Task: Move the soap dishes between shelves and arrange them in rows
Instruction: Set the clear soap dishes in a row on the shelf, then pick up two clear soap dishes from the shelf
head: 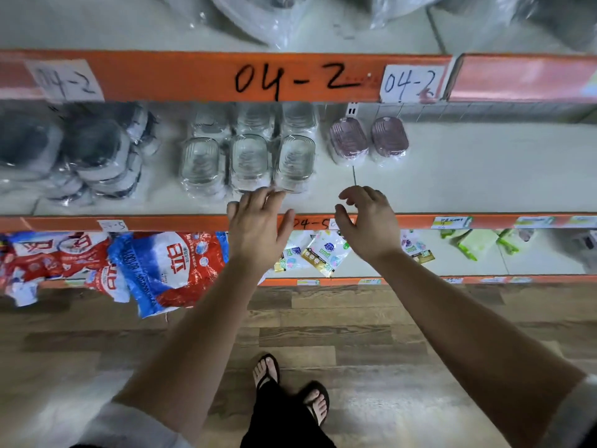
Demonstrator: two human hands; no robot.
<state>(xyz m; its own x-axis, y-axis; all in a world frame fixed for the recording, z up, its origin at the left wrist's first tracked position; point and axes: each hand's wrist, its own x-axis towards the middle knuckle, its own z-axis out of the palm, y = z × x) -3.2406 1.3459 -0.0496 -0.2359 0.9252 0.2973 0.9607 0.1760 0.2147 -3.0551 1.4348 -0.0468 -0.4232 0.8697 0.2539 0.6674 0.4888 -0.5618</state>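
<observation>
Since both hands are empty, shelf [452, 176]: bare at 3 o'clock, room for rows.
clear soap dishes [248, 156]: two rows of three, 12 o'clock of left hand.
pink soap dishes [368, 140]: pair, 12 o'clock of right hand.
left hand [255, 227]: fingers [258, 198] straight, tips at front row, probably squaring it.
right hand [368, 221]: fingers loosely curled, idle.

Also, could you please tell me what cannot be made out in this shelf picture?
Head view:
Rear clear soap dishes: far ends hidden by the orange beam.
Dark wrapped stacks: blurred, contents unclear.
Top-shelf bags: cut off by the upper edge.
Shelf-edge labels: too small to read.
Left hand: contact with the front clear dishes unclear.
</observation>
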